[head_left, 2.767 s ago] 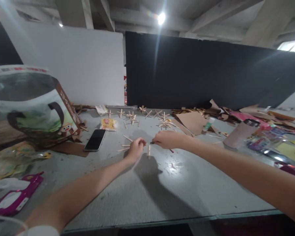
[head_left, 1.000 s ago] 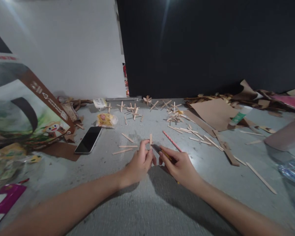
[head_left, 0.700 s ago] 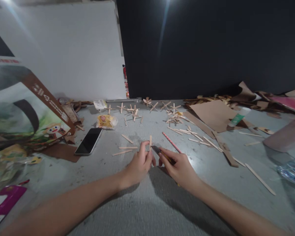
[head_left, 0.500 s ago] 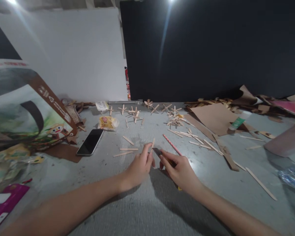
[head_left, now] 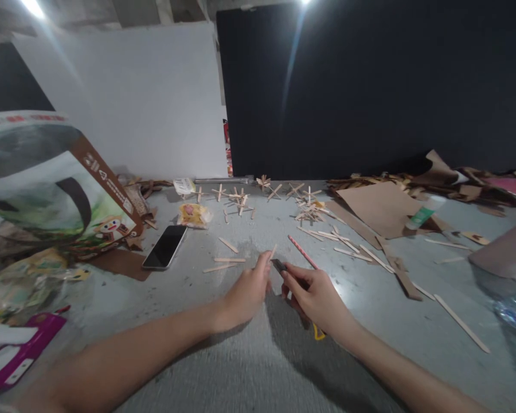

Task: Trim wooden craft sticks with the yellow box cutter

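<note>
the left hand [head_left: 249, 291] pinches a short stick [head_left: 273, 252] jutting up, long axis leaning away and rightward; the right hand [head_left: 316, 292] grips a knife [head_left: 278, 265] aimed at it from just right, contact unclear; loose sticks [head_left: 230, 260] lie beyond the left hand, a red-striped rod [head_left: 301, 250] beyond the right, neither in between

The held stick [head_left: 274, 251] is pale, bare wood with a matt finish, like the loose sticks [head_left: 461, 323]. The knife [head_left: 278, 265] looks like dark metal at the tip and yellow plastic at the tail. The table [head_left: 198, 367] is grey and scuffed, with a dull sheen. The phone [head_left: 165, 247] has a glossy, glass-like face; the cardboard [head_left: 376, 207] is matt brown; the packet [head_left: 194, 216] is shiny, crinkled plastic.
</note>
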A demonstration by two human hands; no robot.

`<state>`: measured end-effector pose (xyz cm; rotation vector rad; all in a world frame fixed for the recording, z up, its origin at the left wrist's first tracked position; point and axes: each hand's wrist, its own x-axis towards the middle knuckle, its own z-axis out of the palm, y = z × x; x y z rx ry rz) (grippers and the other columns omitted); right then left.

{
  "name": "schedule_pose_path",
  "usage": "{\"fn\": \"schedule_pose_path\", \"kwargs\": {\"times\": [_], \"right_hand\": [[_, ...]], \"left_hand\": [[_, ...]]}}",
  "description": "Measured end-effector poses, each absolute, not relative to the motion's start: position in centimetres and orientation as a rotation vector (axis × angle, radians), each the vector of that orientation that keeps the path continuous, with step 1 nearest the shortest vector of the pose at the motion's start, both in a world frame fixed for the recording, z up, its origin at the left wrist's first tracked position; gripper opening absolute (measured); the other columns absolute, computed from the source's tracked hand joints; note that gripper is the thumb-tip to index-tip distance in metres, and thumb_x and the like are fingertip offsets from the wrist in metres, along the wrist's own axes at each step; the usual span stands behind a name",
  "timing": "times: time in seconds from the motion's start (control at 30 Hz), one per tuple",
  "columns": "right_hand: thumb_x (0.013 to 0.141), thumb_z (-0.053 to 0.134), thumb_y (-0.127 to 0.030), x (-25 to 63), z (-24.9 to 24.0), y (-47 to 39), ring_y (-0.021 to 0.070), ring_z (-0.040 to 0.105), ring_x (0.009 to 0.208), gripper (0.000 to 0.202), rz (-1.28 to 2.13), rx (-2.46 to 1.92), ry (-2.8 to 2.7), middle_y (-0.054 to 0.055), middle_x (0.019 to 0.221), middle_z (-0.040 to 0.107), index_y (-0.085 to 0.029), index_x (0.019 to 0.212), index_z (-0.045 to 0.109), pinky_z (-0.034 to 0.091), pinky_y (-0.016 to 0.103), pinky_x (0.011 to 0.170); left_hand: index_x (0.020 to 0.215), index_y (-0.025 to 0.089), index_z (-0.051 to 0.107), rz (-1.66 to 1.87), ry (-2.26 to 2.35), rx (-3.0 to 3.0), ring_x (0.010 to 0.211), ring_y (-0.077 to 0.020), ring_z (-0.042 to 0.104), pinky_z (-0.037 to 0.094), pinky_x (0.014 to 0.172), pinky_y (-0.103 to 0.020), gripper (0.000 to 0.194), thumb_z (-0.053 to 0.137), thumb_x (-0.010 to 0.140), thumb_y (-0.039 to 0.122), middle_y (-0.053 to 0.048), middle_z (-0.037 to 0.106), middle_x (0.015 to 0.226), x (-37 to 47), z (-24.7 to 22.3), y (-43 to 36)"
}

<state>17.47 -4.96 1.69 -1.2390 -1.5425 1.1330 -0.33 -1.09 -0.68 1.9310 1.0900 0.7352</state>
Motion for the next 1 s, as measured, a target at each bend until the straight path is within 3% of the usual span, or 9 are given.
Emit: {"fn": "schedule_pose_path", "kwargs": {"times": [0.17, 0.37, 0.47, 0.6, 0.73, 1.0], "right_hand": [[0.085, 0.063, -0.068, 17.44, 1.73, -4.65, 0.0067, 0.032, 0.030, 0.048, 1.411, -1.184, -1.346, -0.008, 0.048, 0.045, -0.022, 0.072, 0.059, 0.030, 0.021, 0.030], [0.073, 0.078, -0.073, 17.59, 1.64, -4.33, 0.0030, 0.034, 0.037, 0.057, 1.617, -1.110, -1.162, -0.003, 0.066, 0.059, -0.017, 0.078, 0.065, 0.026, 0.017, 0.031], [0.078, 0.076, -0.071, 17.57, 1.43, -4.33, 0.0040, 0.035, 0.036, 0.054, 1.562, -1.089, -1.201, -0.003, 0.065, 0.059, -0.018, 0.079, 0.065, 0.026, 0.018, 0.031], [0.091, 0.064, -0.066, 17.71, 1.03, -4.40, 0.0071, 0.035, 0.032, 0.050, 1.250, -1.144, -1.371, -0.007, 0.047, 0.043, -0.020, 0.072, 0.061, 0.027, 0.020, 0.032], [0.096, 0.059, -0.056, 17.88, 0.85, -4.40, 0.0075, 0.037, 0.037, 0.043, 1.062, -1.163, -1.507, -0.003, 0.053, 0.050, -0.020, 0.072, 0.061, 0.024, 0.020, 0.035], [0.098, 0.055, -0.047, 17.76, 0.87, -4.37, 0.0091, 0.042, 0.043, 0.035, 1.003, -1.176, -1.595, 0.000, 0.062, 0.062, -0.020, 0.077, 0.065, 0.034, 0.021, 0.040]], "left_hand": [[0.138, 0.019, 0.048, 0.815, 1.024, 1.821, 0.055, -0.0148, 0.045, 0.033, 0.056, -0.027, 0.041, 0.029, 0.110, 0.042, 0.008, 0.046, 0.061, 0.00, -0.40, -0.85], [0.138, 0.018, 0.046, 0.821, 0.977, 1.732, 0.057, -0.0152, 0.047, 0.036, 0.060, -0.028, 0.042, 0.036, 0.108, 0.046, 0.008, 0.049, 0.062, 0.26, -0.40, -0.82], [0.138, 0.020, 0.045, 0.847, 0.956, 1.683, 0.057, -0.0147, 0.047, 0.036, 0.060, -0.027, 0.042, 0.037, 0.108, 0.047, 0.008, 0.049, 0.063, 0.31, -0.68, -0.78], [0.132, 0.022, 0.044, 0.927, 1.004, 1.607, 0.056, -0.0131, 0.043, 0.035, 0.058, -0.025, 0.036, 0.039, 0.108, 0.047, 0.008, 0.049, 0.065, 0.34, -0.81, -0.63], [0.132, 0.023, 0.042, 0.909, 1.015, 1.619, 0.056, -0.0134, 0.047, 0.037, 0.059, -0.025, 0.036, 0.039, 0.107, 0.049, 0.006, 0.054, 0.067, 0.33, -0.75, -0.83], [0.138, 0.022, 0.042, 0.850, 1.053, 1.756, 0.062, -0.0153, 0.056, 0.040, 0.061, -0.027, 0.035, 0.039, 0.109, 0.041, 0.004, 0.060, 0.071, 0.14, -0.70, -1.32]]}}
